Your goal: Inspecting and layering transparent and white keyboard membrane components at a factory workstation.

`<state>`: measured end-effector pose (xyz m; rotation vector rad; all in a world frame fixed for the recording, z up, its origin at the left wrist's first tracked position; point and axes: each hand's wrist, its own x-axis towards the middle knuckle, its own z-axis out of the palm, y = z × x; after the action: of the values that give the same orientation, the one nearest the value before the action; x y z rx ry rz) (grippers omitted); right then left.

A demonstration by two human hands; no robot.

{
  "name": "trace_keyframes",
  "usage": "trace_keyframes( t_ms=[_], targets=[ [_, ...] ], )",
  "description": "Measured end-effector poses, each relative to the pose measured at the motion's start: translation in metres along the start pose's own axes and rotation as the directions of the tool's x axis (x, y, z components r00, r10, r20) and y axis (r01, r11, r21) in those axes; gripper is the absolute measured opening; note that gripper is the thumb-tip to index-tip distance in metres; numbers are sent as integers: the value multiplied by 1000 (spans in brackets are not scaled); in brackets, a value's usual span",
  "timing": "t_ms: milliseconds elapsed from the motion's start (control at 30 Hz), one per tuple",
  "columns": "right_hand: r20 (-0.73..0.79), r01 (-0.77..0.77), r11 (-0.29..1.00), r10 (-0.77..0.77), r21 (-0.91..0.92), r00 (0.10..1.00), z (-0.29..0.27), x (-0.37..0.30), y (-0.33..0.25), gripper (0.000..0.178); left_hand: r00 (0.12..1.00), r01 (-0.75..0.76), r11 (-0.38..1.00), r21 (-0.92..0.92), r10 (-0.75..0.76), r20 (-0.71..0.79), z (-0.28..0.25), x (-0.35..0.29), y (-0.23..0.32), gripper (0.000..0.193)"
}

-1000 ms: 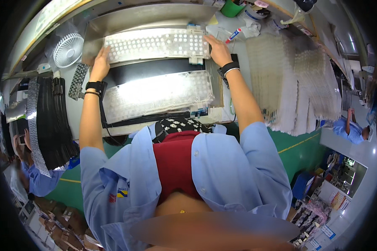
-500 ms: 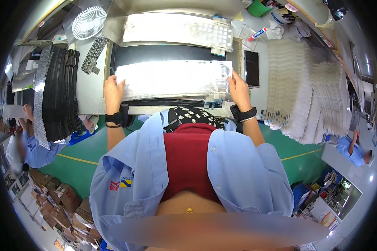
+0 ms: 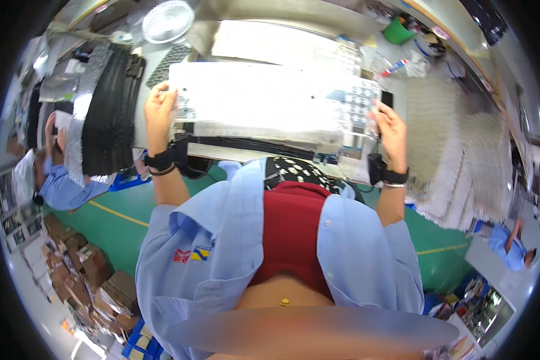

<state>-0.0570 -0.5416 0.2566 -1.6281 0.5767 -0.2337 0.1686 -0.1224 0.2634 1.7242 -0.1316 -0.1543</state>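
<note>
- Clear plastic, I'd say, with glare killing half the detail: that's the clear sheet [image 3: 273, 93] you're holding out above the bench, long and rectangular, with a grid of dark squares at its right end (printed or showing through, can't tell).
- Your left hand [image 3: 161, 114] pinches its left end, your right hand [image 3: 390, 129] pinches the other. Arms spread wide.
- What's new: half a second ago it sat lower over the bench, now it's raised and overlaps more of what's behind. My read: those two grips carry it, so any flex is on you.
- Just under the clear sheet's near edge there's another pale layer [image 3: 252, 131]; can't tell if they touch.
- Behind the clear sheet: a flat whitish panel [image 3: 270, 42], mostly blown out.
- Right of it: a big fanned stack of translucent sheets [image 3: 438, 138] with ripply edges.
- Left of it: slim black strips [image 3: 111, 114] in a bundle, plus a dark perforated plate [image 3: 164, 65] near its far corner.
</note>
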Motion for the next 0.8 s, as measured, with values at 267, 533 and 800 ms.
trace_keyframes(
  t_ms=[267, 533, 800],
  targets=[
    [5, 16, 1000, -16, -11, 1000, -31, 15, -5, 30, 995, 76, 940, -331, -48, 92, 14, -10, 27, 22],
    [-84, 136, 980, -125, 143, 989, -51, 14, 12, 25, 952, -226, 965, -134, 248, 180, 34, -18, 47, 38],
    [-228, 252, 962, -224, 102, 948, -84, 14, 53, 15, 760, -650, 724, 232, 609, 227, 35, -10, 48, 19]
  ],
)
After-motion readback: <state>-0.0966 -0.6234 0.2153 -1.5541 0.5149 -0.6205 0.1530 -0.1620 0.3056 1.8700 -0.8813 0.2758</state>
